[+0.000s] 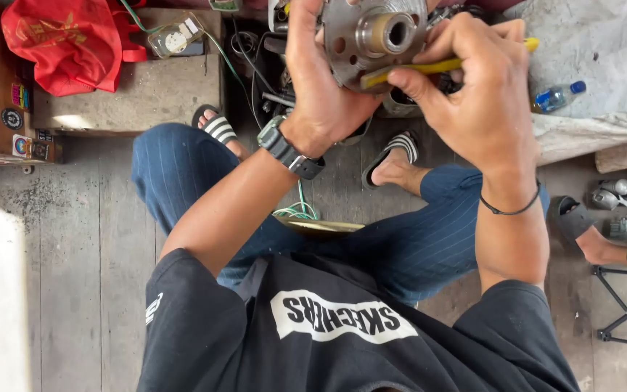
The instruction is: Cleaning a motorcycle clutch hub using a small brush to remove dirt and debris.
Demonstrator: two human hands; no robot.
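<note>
Two hands up on one metal hub: left hand fingers clamped around it, right hand pinching a yellow tool against it. Slip, and it could jab the palm beneath.

Both arms reach fwd from the torso, elbows bent, forearms converging toward top of view. Left hand is raised w/ palm facing in, fingers wrapped in a firm grasp, watch on that wrist. Right hand sits just beside it, knuckles up, thumb & fingers pinched tight, thin band on wrist.
</note>
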